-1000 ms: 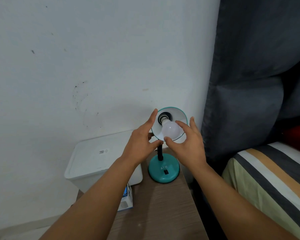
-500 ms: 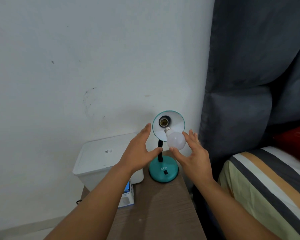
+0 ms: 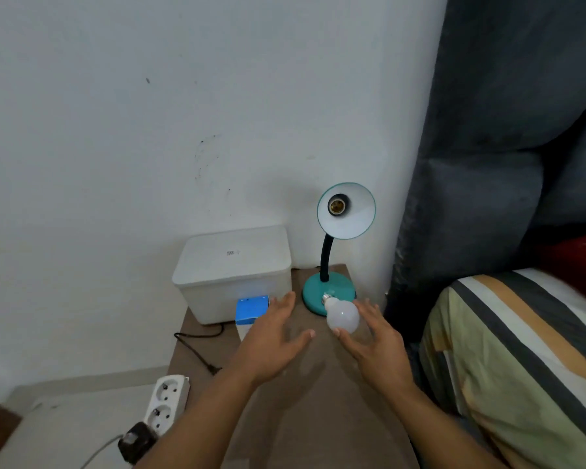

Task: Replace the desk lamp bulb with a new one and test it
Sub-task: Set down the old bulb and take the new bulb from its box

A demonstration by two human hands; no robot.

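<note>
Since the earlier frames, the bulb (image 3: 343, 318) has come out of the socket (image 3: 337, 205) and travelled down from the shade (image 3: 346, 210) to just above the table (image 3: 318, 384), in front of the lamp base (image 3: 329, 292). Both hands have lowered with it.

Right hand (image 3: 378, 340): fingers are spread and lightly curved; the bulb sits against the fingertips with the thumb tip at its lower edge. The bulb's metal screw end points up and away, toward the base. Whether the bulb touches the table cannot be told.

Left hand (image 3: 273, 336): fingers are straight and spread, palm facing the table; it holds nothing and stands just left of the bulb, apart from it.

Lamp: the teal shade faces the camera on a black curved neck (image 3: 326, 257). Its socket is bare, with brass contacts visible inside.

Containers:
- White lidded box (image 3: 234, 265): stands at the rear left of the table, against the wall. The lid is on; the contents are not visible.
- Blue carton (image 3: 252, 310): stands just in front of the box, partly covered by the left hand. It is closed; the contents are not visible.

Other items: a black cable (image 3: 197, 350) runs across the table's left edge. A white power strip (image 3: 166, 402) lies on the floor to the left, with a dark plug (image 3: 136, 441) at its near end. A striped bedcover (image 3: 522, 367) lies to the right
</note>
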